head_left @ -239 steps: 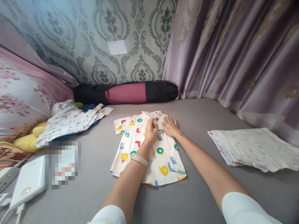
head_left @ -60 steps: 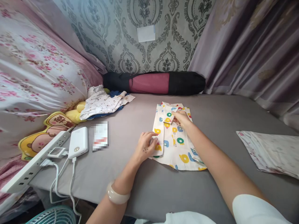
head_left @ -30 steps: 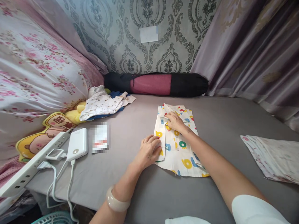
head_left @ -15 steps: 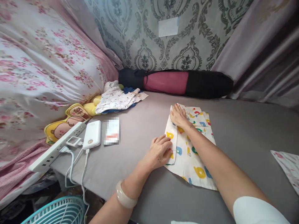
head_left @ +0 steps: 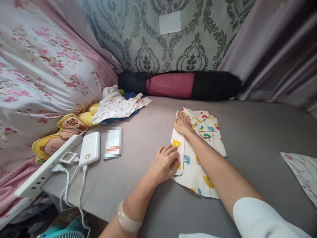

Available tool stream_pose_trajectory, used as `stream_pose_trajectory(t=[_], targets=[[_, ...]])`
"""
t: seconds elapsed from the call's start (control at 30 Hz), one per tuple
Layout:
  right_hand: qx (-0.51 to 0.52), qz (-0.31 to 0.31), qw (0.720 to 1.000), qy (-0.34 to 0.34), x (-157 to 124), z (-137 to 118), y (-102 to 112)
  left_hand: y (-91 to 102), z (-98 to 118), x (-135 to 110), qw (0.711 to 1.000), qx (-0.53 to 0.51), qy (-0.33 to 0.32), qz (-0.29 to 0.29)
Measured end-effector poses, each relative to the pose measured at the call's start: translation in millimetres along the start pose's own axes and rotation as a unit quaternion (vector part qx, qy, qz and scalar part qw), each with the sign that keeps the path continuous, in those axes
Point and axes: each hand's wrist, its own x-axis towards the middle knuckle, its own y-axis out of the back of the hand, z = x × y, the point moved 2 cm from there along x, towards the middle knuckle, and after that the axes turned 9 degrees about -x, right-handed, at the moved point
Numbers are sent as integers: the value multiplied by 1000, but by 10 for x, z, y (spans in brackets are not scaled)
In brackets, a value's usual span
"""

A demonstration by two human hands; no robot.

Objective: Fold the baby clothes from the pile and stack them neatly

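A white child's shirt (head_left: 192,180) printed with yellow, blue, green and red shapes lies on the grey sheet, with a strip along its left side folded inward. My right hand (head_left: 182,122) rests flat on the upper left of the shirt, fingers stretched out. That forearm crosses over the cloth and hides part of it. Lower down, my left hand (head_left: 165,163) lies on the folded strip's outer edge, its fingers slightly bent and pressing on the fabric. Neither hand grips anything.
Left are a power strip (head_left: 47,168), a white power bank (head_left: 90,148) with cables, and a blurred packet (head_left: 113,143). Folded clothes (head_left: 116,107) lie behind them beside a yellow plush cushion (head_left: 55,142). A long black-and-red bag (head_left: 170,85) lines the wall. Floral cloth (head_left: 300,172) lies right.
The camera view has shifted, so most of the scene sits further left. Both hands keep nearly the same places on the shirt, and its folded strip looks unchanged.
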Motion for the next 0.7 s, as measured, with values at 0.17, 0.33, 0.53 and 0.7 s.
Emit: stream_pose_trajectory(t=[0.17, 0.33, 0.53, 0.7], targets=[[0, 42, 998, -36, 32, 137, 65, -12, 13, -2, 1000, 8, -11, 5], [-11, 34, 997, -70, 61, 228, -16, 5, 54, -5, 1000, 3, -12, -5], [-12, 17, 997, -77, 57, 215, -15, -2, 36, -6, 1000, 6, -8, -14], [17, -15, 997, -76, 27, 270, 94, 16, 59, -15, 1000, 1, -12, -11]])
